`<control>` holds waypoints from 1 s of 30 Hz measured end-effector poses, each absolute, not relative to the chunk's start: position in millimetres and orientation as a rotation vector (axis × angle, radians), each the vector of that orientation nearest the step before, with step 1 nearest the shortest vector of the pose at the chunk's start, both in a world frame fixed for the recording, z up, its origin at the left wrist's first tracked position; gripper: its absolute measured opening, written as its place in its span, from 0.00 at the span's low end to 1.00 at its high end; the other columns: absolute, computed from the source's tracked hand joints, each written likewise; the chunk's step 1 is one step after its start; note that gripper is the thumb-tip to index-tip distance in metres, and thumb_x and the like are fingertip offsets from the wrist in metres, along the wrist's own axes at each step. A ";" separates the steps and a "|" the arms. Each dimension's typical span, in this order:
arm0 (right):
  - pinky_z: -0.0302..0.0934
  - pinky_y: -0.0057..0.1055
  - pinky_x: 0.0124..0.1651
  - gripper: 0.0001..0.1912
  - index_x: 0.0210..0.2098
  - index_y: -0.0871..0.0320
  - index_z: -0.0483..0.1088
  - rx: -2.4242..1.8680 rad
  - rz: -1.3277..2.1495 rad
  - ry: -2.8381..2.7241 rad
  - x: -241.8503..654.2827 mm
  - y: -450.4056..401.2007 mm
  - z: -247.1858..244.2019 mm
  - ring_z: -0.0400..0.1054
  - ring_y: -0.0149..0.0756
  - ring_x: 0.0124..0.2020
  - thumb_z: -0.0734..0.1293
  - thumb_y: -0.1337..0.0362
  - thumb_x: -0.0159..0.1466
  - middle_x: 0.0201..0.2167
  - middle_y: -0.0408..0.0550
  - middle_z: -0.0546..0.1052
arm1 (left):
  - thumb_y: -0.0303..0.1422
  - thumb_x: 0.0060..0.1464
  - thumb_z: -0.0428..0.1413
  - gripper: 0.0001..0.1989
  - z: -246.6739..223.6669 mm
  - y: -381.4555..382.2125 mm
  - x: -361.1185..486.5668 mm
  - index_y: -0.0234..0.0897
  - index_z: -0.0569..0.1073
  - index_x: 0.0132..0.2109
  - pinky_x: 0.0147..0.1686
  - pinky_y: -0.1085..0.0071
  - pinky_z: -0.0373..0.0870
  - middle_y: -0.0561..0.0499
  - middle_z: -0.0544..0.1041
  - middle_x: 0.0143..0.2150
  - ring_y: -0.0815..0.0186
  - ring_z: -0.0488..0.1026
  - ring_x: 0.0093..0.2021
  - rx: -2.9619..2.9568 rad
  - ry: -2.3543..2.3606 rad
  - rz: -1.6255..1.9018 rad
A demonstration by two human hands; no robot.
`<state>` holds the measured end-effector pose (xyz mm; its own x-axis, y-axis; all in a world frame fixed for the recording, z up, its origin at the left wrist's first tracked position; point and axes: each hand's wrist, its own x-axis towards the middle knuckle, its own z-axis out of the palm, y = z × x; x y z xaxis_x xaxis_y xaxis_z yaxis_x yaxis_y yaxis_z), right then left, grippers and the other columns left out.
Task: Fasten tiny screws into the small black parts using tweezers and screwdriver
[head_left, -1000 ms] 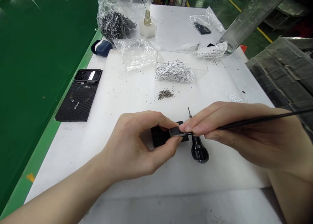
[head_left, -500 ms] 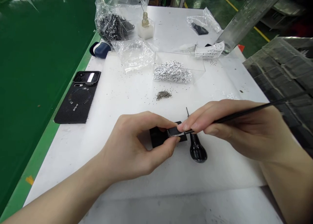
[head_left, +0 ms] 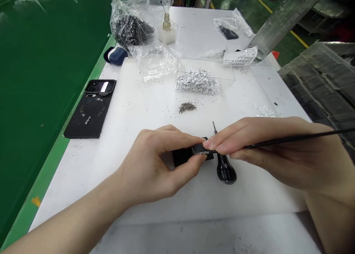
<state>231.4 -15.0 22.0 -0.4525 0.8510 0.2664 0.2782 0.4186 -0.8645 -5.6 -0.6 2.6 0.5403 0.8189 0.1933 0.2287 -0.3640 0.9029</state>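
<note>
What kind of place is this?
Probably a workshop or small factory. There's a heap of tiny metal bits, a clear tray of little white pieces, and a black-handled tool on the white work table.

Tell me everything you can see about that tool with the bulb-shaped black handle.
The bulb-handled tool has a glossy black handle, perhaps plastic, rounded and widest at its near end and narrowing away from the person. A thin, metallic-looking shaft points away; its tip is too small to make out. It lies on the white mat, to the right of the black block. The fingers of the right hand partly hide its neck; whether they touch it, I can't tell.
</note>
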 end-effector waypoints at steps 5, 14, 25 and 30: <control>0.77 0.27 0.51 0.14 0.43 0.48 0.81 -0.958 0.978 -1.969 229.2 -17.3 26.3 0.81 0.35 0.45 0.71 0.73 0.64 0.42 0.41 0.85 | 0.25 0.56 0.62 0.13 1.7 0.2 -4.9 0.45 0.84 0.47 0.37 0.66 0.80 0.53 0.86 0.39 0.62 0.81 0.38 1.867 0.832 0.833; 0.77 0.30 0.52 0.11 0.42 0.48 0.79 -1.013 0.873 -2.051 228.1 -19.9 27.9 0.81 0.38 0.47 0.72 0.71 0.64 0.45 0.41 0.84 | 0.26 0.57 0.62 0.13 1.8 0.3 -5.7 0.45 0.84 0.47 0.37 0.66 0.80 0.53 0.85 0.39 0.62 0.80 0.38 1.881 0.830 0.842; 0.76 0.31 0.51 0.10 0.43 0.50 0.77 -0.990 0.839 -2.137 227.9 -21.3 30.8 0.80 0.38 0.47 0.70 0.72 0.65 0.46 0.42 0.84 | 0.27 0.57 0.62 0.11 0.5 0.9 -6.1 0.46 0.84 0.45 0.36 0.68 0.79 0.54 0.85 0.38 0.63 0.80 0.38 1.908 0.829 0.824; 0.76 0.36 0.48 0.08 0.41 0.49 0.78 -0.967 0.900 -1.937 227.8 -18.9 30.7 0.79 0.39 0.44 0.71 0.70 0.66 0.40 0.43 0.84 | 0.30 0.57 0.62 0.09 0.5 1.0 -6.2 0.41 0.84 0.45 0.35 0.70 0.78 0.50 0.84 0.39 0.63 0.81 0.37 1.925 0.891 0.813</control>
